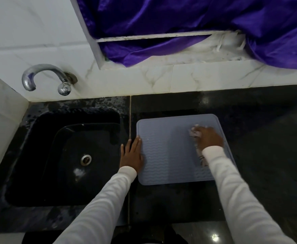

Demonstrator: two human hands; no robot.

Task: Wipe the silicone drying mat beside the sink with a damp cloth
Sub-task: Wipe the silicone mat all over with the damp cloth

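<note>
Sleeves (98, 205): white, nearest my view.
Left hand (131, 155): I see it flat, fingers spread, on the mat's left edge.
Right hand (208, 139): clutches the cloth (195, 133), pressing it down.
Mat (169, 152): grey-blue, on the desk (260, 138) right of the sink (65, 155).

Right hand (209, 138) presses a cloth (195, 133) onto the grey mat (169, 152) (left hand (131, 154) flat on its edge).
</note>
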